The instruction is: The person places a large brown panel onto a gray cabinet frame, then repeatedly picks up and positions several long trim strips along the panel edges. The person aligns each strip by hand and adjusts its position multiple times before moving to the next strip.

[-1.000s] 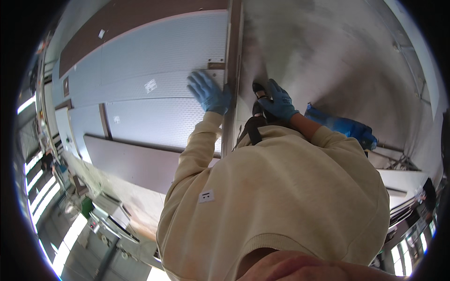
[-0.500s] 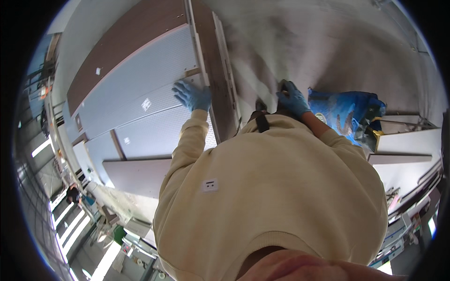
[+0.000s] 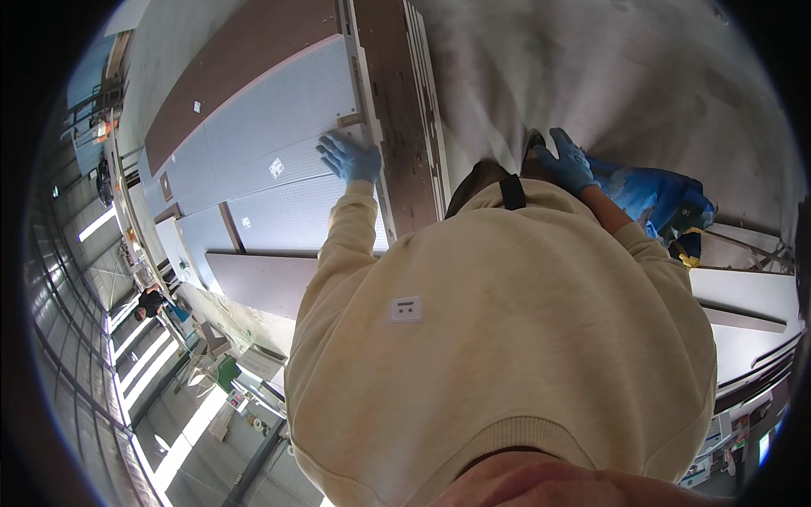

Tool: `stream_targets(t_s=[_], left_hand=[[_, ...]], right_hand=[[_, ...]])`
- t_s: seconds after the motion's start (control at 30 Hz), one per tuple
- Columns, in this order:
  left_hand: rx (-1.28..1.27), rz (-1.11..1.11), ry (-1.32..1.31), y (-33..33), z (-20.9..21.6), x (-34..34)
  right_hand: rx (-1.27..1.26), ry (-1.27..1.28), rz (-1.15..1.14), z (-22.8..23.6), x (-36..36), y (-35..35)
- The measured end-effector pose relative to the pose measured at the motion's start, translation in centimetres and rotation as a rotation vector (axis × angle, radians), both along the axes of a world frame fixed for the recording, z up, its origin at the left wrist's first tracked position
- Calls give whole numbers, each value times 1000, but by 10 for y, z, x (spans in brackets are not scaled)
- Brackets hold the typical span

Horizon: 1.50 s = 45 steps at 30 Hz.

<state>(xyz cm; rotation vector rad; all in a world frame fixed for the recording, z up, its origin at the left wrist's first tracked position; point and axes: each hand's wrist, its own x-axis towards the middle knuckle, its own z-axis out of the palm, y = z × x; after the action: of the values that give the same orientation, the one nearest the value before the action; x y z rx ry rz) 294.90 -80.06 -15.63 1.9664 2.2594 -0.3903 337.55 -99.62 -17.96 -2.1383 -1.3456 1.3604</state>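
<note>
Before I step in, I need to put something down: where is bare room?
The grey floor looks bare right of the panel stack and beyond the blue bag. On the pale panel, a patch is free between the left hand and the brown strip. It is crowded around the right hand, near the bag.

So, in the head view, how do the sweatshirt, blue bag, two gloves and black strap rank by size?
1. Sweatshirt
2. Blue bag
3. Left glove and right glove: too alike to rank
4. Black strap

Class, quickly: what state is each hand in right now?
Left hand: open over the panel, holding nothing visible.
Right hand: open beside the blue bag, holding nothing visible.
</note>
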Motion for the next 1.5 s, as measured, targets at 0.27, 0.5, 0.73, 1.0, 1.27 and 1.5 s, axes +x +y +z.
stream_targets(t_s=[0.27, 0.5, 0.73, 1.0, 1.27, 1.5], left_hand=[[6, -26, -12, -1, -1, -4], [-25, -14, -37, 2, 11, 1], [-63, -14, -78, 9, 22, -2], [-18, -32, -125, 7, 4, -18], [36, -64, -184, 5, 0, -26], [10, -81, -190, 4, 17, -22]], right_hand=[[-30, 1, 11, -13, 10, 3], [132, -199, -169, -36, -9, 3], [115, -207, -168, -52, -32, 9], [133, -110, -134, -43, -54, 28], [99, -113, -147, -44, -62, 41], [98, -101, -39, -51, -62, 53]])
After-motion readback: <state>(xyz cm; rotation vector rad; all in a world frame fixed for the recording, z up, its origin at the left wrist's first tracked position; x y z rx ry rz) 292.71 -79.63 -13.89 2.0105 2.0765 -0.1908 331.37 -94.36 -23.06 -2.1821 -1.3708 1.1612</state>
